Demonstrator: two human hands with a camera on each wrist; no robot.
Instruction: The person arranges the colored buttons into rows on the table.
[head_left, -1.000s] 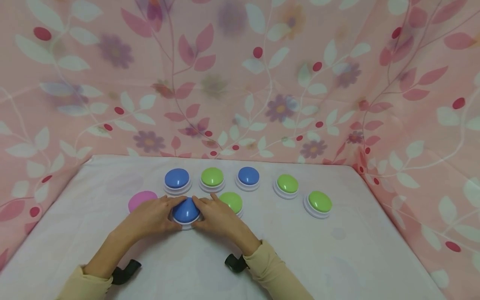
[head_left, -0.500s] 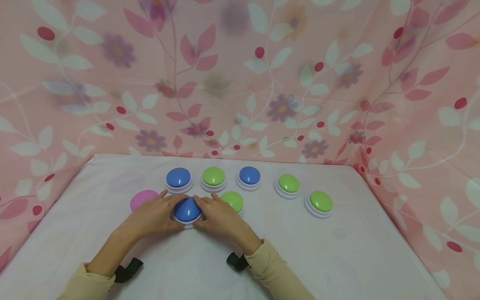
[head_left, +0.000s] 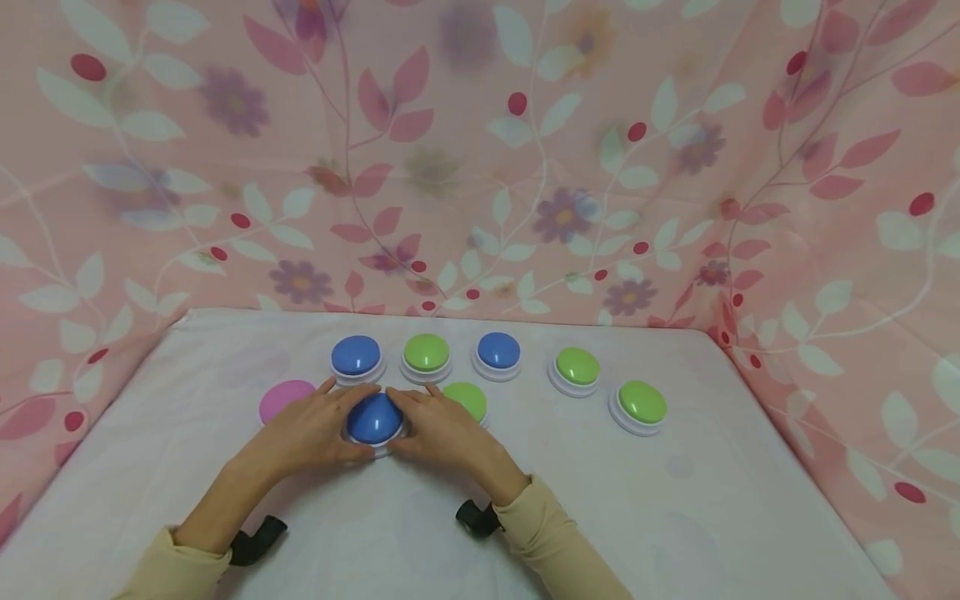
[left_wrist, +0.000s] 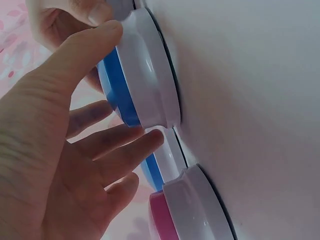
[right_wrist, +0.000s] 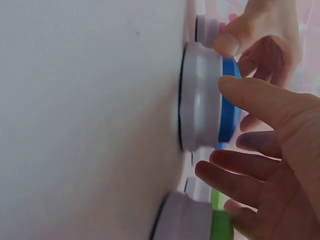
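A blue dome push button (head_left: 374,419) on a white round base sits on the table, between my two hands. My left hand (head_left: 311,431) holds its left side, thumb at the near edge and index finger at the far edge. Around its right side my right hand (head_left: 442,431) grips in the same manner. In the left wrist view, the thumb (left_wrist: 90,47) touches the white rim beside the blue dome (left_wrist: 119,92). The right wrist view has the other thumb (right_wrist: 250,92) against the same button's rim (right_wrist: 200,100). The other fingers of both hands are spread, off this button.
A pink button (head_left: 285,402) is partly behind my left hand, and a green one (head_left: 467,402) behind my right. Farther back stand blue (head_left: 356,356), green (head_left: 427,353) and blue (head_left: 498,351) buttons. Two green buttons (head_left: 577,367) (head_left: 642,402) sit right. Floral cloth (head_left: 480,167) bounds the white table.
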